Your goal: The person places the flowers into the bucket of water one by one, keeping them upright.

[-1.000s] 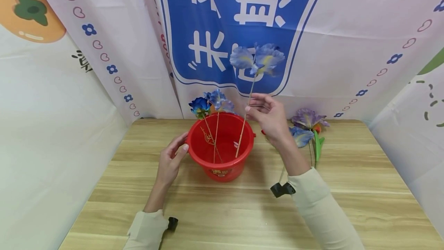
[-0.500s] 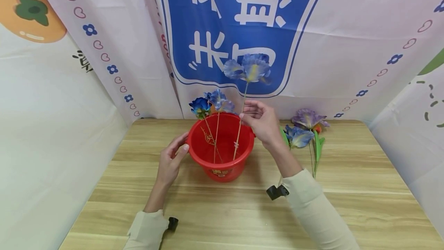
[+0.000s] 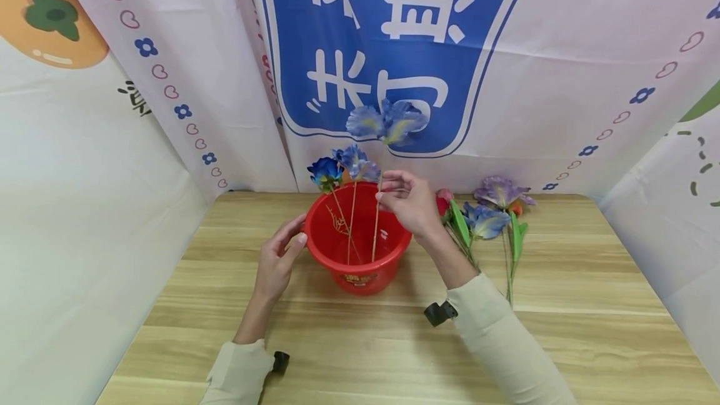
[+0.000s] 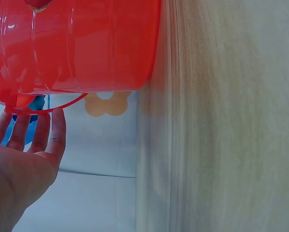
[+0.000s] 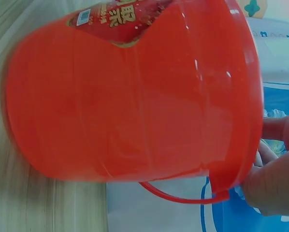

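The red bucket (image 3: pixel 362 284) stands upright on the table. At its left rim my left hand (image 3: pixel 277 260) holds on by the handle lug, thumb in front; the left wrist view shows its fingertips along the thin red handle (image 4: pixel 67 104). My right hand (image 3: pixel 409 204) pinches the stem of a light blue iris (image 3: pixel 388 124) between thumb and fingers, above the bucket's right side. That stem's lower end is inside the bucket. A dark blue rose (image 3: pixel 326 172) and another blue iris (image 3: pixel 359 165) lean inside at the left. In the right wrist view, the bucket wall (image 5: pixel 135 111) hides part of the right hand.
Right of the bucket lie more artificial flowers: a purple iris (image 3: pixel 499 191), a blue iris (image 3: pixel 488 222) and pinkish-red blooms with green leaves (image 3: pixel 460 224). A printed cloth backdrop (image 3: pixel 540 80) rises behind the wooden table (image 3: pixel 349 355).
My right hand has moved left and slightly down with the iris, bringing its stem further towards the bucket's middle. The flowers at right are less covered by the arm. My left hand stays put.
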`<state>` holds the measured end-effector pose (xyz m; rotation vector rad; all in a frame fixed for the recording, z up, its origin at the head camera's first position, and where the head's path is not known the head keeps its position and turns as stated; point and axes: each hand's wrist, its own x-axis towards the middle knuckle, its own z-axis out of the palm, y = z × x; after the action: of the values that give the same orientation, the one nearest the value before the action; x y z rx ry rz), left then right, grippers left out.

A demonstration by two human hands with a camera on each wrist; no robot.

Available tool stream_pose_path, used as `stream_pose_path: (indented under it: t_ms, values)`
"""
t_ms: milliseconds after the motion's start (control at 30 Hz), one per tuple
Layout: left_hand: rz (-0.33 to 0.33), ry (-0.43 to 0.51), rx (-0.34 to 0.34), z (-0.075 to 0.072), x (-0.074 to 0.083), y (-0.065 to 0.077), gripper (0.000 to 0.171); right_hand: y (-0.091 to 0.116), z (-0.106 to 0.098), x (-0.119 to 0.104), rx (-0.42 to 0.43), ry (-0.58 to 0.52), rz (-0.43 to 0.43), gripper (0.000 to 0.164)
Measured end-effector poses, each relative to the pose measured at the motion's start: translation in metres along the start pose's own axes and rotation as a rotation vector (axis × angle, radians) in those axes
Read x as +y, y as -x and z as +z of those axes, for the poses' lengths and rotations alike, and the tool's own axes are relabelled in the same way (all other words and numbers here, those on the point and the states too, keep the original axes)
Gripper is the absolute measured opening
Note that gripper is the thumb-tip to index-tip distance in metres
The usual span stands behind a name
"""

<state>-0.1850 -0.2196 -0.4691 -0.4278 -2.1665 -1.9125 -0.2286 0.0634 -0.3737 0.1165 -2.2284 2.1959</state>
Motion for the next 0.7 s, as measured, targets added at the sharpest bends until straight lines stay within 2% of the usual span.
stream_pose_path:
  t_ms: [333, 700]
  values:
    - [-0.002, 0.002, -0.001, 0.0, 0.001, 0.0, 0.045, -0.001, 0.019, 0.0, -0.035, 0.037, 0.04, 0.047]
    - [-0.004, 0.002, -0.002, 0.0, 0.0, 0.0, 0.045, 0.0, 0.023, 0.0, -0.034, 0.163, 0.037, 0.043]
